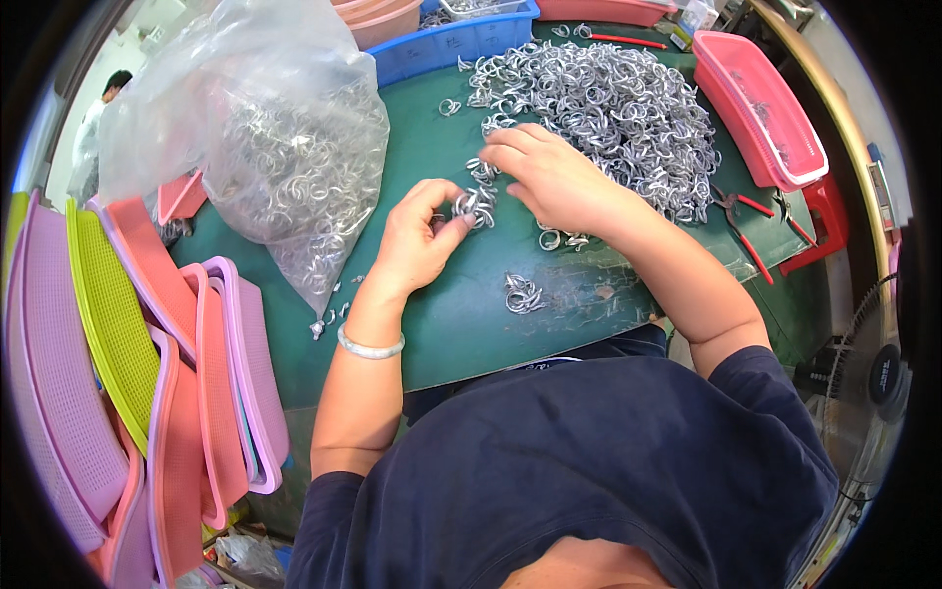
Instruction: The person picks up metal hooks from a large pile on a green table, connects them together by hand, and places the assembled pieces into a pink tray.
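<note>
Silver metal rings [628,118] lie in a large heap at the far right of the green table. My left hand [417,236] is curled, with a few rings [476,206] pinched between its thumb and fingers. To its right, my right hand [554,177] reaches palm down over the heap's left edge. Its fingers are bent and slightly blurred, with the thumb apart from them, beside some loose rings [483,171]. A small cluster of rings [523,294] sits nearer my body, and a few more rings [551,239] lie under my right wrist.
A clear plastic bag [304,167] full of rings stands at the left. Stacked pink, purple and green baskets [118,324] fill the left side. A blue bin [451,49] is at the back. Red-handled pliers [741,221] and a pink basket [760,108] are at the right.
</note>
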Motion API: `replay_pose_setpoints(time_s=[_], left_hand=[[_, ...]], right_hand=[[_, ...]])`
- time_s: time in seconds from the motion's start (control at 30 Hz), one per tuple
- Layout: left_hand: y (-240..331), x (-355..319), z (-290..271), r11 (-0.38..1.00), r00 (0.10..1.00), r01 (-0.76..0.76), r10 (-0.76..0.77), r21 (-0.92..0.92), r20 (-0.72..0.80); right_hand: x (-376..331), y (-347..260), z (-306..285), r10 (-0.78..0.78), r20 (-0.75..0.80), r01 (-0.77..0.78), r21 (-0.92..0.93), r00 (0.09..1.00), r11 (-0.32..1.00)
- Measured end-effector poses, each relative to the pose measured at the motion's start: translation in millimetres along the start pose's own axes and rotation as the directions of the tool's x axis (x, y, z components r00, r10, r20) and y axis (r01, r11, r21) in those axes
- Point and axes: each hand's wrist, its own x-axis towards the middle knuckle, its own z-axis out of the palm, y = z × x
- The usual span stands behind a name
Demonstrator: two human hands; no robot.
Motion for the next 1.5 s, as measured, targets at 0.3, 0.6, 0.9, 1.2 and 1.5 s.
replay_pose_setpoints(time_s=[0.3,0.6,0.9,1.2,1.5], left_hand=[[5,0,3,0.984,0.989,0.004,-0.030,-0.178,-0.147],[20,-1,8,0.959,0.972,-0.135,0.177,0.250,-0.154],[25,-3,18,0.999,0.974,0.008,-0.020,-0.053,-0.228],[14,-4,20,0.954,0.957,-0.037,-0.052,-0.299,-0.284],[23,-6,17,0.869,0.961,-0.039,-0.104,-0.494,-0.258]], right_hand=[[15,20,15,0.107,0.104,-0.121,0.135,0.989,0.984],[9,22,1,0.418,0.330,-0.338,0.939,0.846,-0.056],[8,-15,8,0.348,0.299,-0.163,0.915,0.889,-0.370],[4,-15,9,0.320,0.171,-0.090,0.963,0.932,-0.254],[3,-17,17,0.364,0.150,-0.063,0.969,0.919,-0.240]])
